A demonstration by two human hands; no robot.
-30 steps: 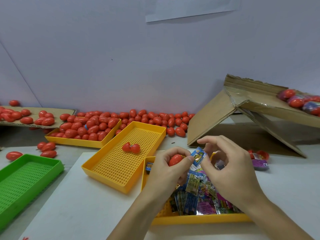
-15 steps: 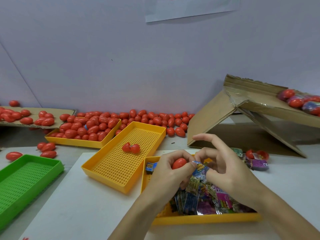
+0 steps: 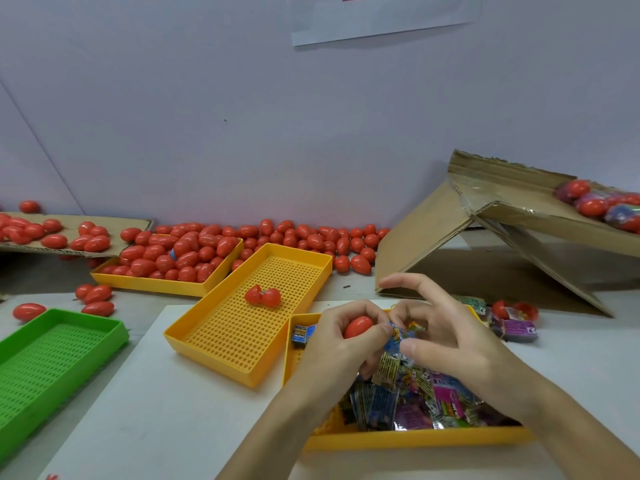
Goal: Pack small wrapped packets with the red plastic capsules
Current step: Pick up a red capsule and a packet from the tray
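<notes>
Fingers [image 3: 349, 315] of the left hand [image 3: 341, 344] are curling around a red capsule [image 3: 357, 326], while the right hand [image 3: 450, 341] is pinching a blue wrapped packet [image 3: 398, 336] right beside it. Both are hovering over the yellow tray [image 3: 415, 439] heaped with packets, on the table [image 3: 156, 393].
</notes>
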